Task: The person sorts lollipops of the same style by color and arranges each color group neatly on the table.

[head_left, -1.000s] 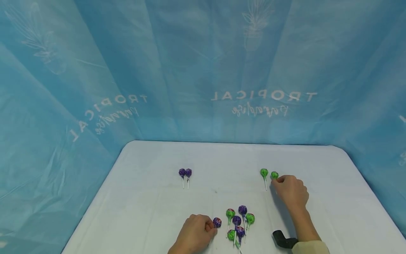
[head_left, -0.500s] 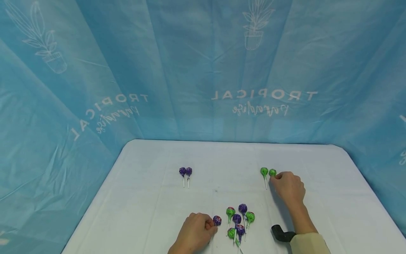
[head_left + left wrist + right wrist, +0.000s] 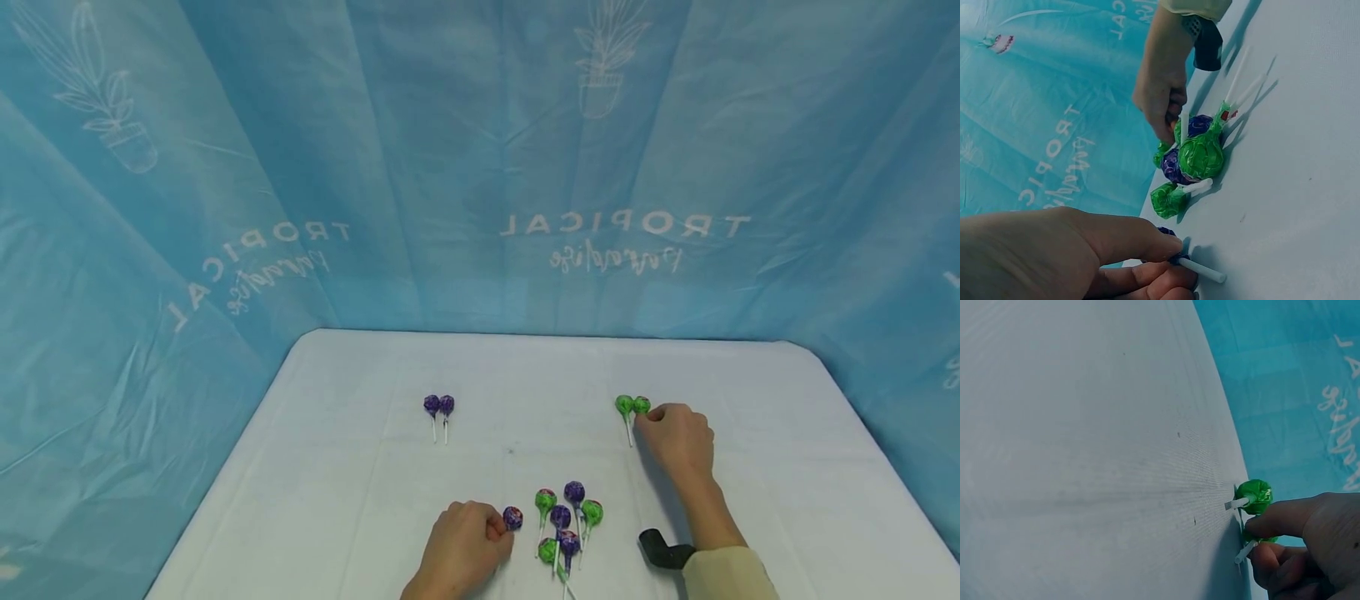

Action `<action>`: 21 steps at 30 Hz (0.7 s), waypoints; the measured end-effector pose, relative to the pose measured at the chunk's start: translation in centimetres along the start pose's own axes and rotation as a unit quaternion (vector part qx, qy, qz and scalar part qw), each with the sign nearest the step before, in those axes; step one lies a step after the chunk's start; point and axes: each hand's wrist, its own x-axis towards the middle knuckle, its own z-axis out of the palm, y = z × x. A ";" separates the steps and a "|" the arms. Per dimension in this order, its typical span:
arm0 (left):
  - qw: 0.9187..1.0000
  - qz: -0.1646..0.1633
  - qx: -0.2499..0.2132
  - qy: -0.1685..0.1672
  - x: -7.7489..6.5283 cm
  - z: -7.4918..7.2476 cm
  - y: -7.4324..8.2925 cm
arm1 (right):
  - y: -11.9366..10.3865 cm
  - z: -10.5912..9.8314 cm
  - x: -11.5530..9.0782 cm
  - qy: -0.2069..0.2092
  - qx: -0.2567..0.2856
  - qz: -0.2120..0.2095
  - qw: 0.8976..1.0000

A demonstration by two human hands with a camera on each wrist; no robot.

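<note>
My left hand point(image 3: 463, 546) pinches a purple-wrapped lollipop point(image 3: 513, 518) just left of a loose pile. In the left wrist view its white stick point(image 3: 1204, 270) pokes out past the thumb. Farther back on the right, my right hand point(image 3: 678, 440) pinches a green lollipop point(image 3: 641, 404) between thumb and finger. A second green lollipop point(image 3: 625, 405) lies right beside that one, its stick toward me. Both green heads show in the right wrist view, the free green lollipop point(image 3: 1254, 495) above the pinched one. The curled lower fingers hide part of each held lollipop.
Between the hands lies a pile of several green and purple lollipops, among them a purple lollipop point(image 3: 573, 493) and a green lollipop point(image 3: 545, 500). Two purple lollipops point(image 3: 438, 406) lie side by side at back left. A blue curtain point(image 3: 480, 167) surrounds the white table point(image 3: 315, 500).
My right hand has shifted slightly left with its green lollipop, closing the gap to the other green one. The left hand has stayed almost still, holding the purple lollipop.
</note>
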 end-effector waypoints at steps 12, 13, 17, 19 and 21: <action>1.000 0.011 0.023 0.017 0.3 -0.1 -0.1 | 0.0 -0.5 0.3 -0.018 0.009 0.003 1.000; 1.000 0.012 0.021 0.018 0.4 -0.1 -0.1 | 0.0 -0.6 0.3 -0.025 0.013 0.008 1.000; 0.999 0.014 0.017 0.029 0.6 -0.1 -0.1 | 0.1 -1.1 0.1 -0.046 0.022 0.022 0.998; 0.999 0.013 0.018 0.036 0.6 -0.2 -0.2 | 0.2 -1.1 0.1 -0.053 0.024 0.023 0.998; 0.999 0.011 0.024 0.043 0.7 -0.3 -0.4 | 0.2 -1.1 0.0 -0.053 0.022 0.024 0.998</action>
